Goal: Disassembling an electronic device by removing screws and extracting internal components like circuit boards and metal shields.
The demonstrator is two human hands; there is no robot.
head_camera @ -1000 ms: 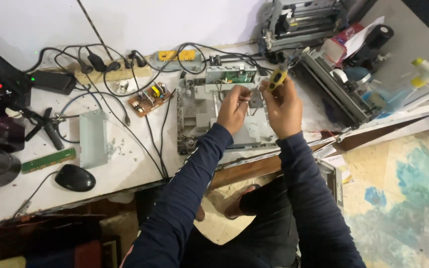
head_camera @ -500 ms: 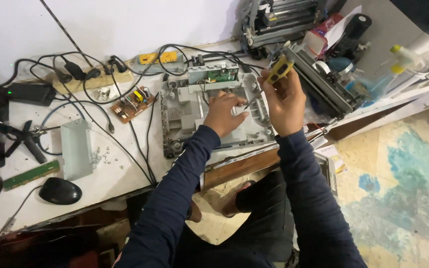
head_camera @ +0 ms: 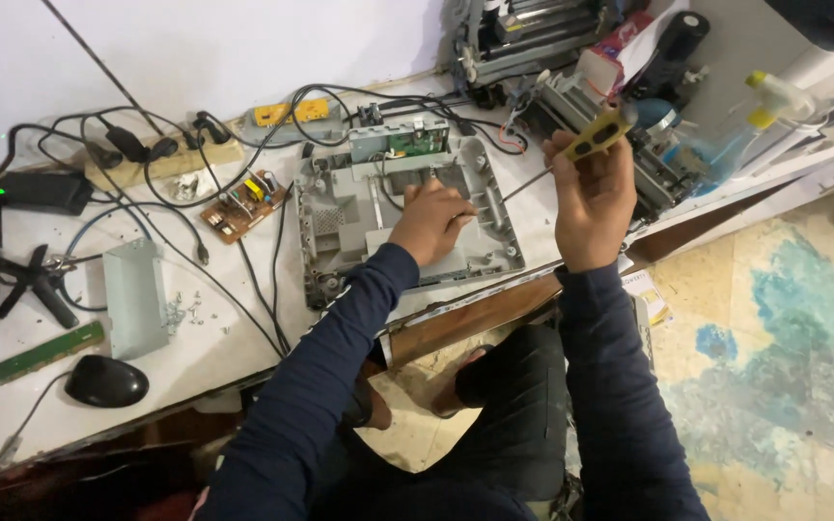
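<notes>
While only the head view is on hand, it shows the work plainly: a grey plastic chassis [head_camera: 403,222] lies flat on the white workbench [head_camera: 195,357], near its front edge, with a green circuit board [head_camera: 403,143] fixed along its far side. The left hand [head_camera: 431,220] rests on the middle of the chassis, fingers curled down onto the plastic; whether it pinches a small part cannot be told from here. The right hand [head_camera: 591,198] is raised just right of the chassis, closed around a yellow-and-black screwdriver [head_camera: 571,154], whose thin shaft slants down and left toward the chassis edge.

Surroundings, same view: a brown power-supply board [head_camera: 243,205] lies just left of the chassis, among black cables [head_camera: 166,241]. A pale metal bracket [head_camera: 134,297] sits further left, with loose screws [head_camera: 180,311] scattered just beside it. A black mouse [head_camera: 106,381] lies near the front edge, a beige power strip [head_camera: 161,159] toward the wall, and a stripped printer mechanism [head_camera: 533,34] at the far right corner.

Risks, as a judgement:
- The shaft points toward the left hand; a slip off a screw head could jab the fingers or gouge the plastic.
- The screws lie unboxed (no tray is visible); a sleeve or a dragged cable could sweep them off the bench.
- The chassis sits near the bench edge, so downward pressure there could tip or shift it.
- Cables crossing beside the chassis could snag and pull the brown board along.
</notes>
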